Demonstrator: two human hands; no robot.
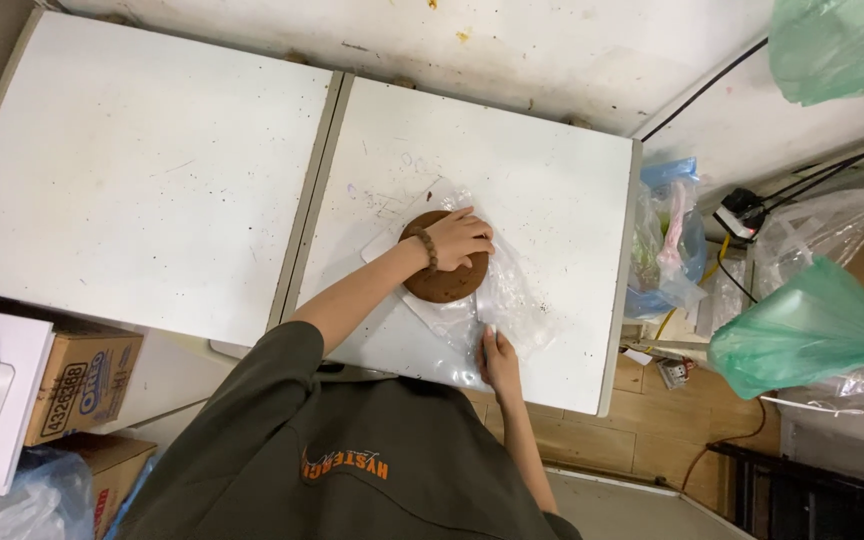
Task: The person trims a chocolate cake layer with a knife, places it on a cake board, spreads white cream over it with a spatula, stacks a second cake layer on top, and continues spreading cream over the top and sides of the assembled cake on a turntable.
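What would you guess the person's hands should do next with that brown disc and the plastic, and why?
Probably lift the left hand slightly and ease the brown round cake further into the clear plastic bag. The left hand presses on the cake while the right hand pins the bag's near edge flat on the white table.

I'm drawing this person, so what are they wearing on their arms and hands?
Both hands are bare, no gloves. The left hand has a brown beaded bracelet around its wrist. The right hand wears nothing. A dark olive short sleeve ends near the elbow.

Cardboard boxes (82, 385) lower left; green plastic bags (802, 335) right (translucent); black cables (712, 85).
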